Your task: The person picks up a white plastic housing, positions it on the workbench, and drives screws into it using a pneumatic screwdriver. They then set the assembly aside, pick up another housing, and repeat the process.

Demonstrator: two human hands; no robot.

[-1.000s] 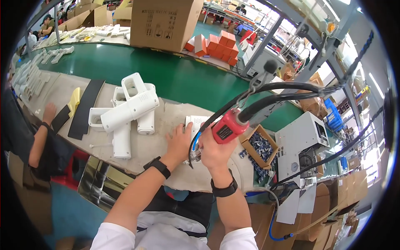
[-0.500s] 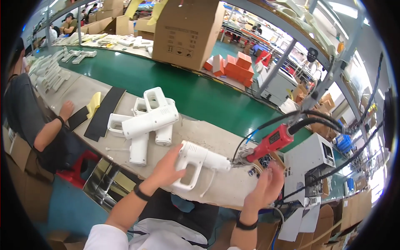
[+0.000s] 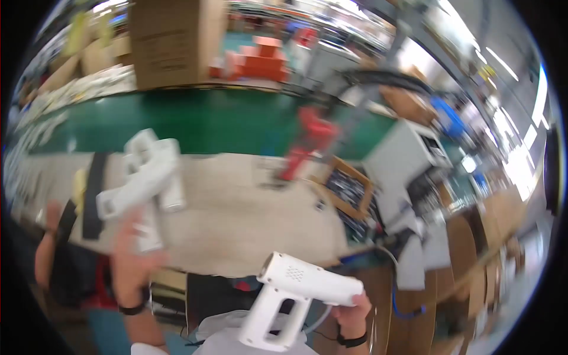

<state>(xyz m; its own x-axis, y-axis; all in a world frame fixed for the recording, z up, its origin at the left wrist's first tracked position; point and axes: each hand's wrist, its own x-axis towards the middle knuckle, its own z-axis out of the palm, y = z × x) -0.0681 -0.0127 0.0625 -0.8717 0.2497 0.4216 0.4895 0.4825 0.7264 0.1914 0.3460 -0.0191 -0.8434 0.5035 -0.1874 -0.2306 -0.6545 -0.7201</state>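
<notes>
My right hand [image 3: 353,310] grips a white gun-shaped plastic housing [image 3: 307,280] by the end of its barrel, close to my body. Its looped handle points down and toward the left, and a thin pale cable [image 3: 319,319] hangs below the barrel. My left hand [image 3: 137,251] is over the near side of a pile of similar white gun-shaped housings [image 3: 145,183]. Motion smears its fingers, so I cannot tell whether they touch or hold one. A red hand-held power tool [image 3: 305,148] hangs above the bench, blurred and apart from both hands.
A cardboard tray of small dark parts [image 3: 349,188] sits on the right of the bench [image 3: 236,219], beside a white machine [image 3: 402,160]. Black strips [image 3: 93,195] lie left of the pile. Another person's arm [image 3: 46,254] rests at far left. A large carton [image 3: 168,47] stands behind.
The held housing has passed from my left hand to my right and moved away from the red tool toward my body. My left hand has moved left to the pile. The head view has turned right.
</notes>
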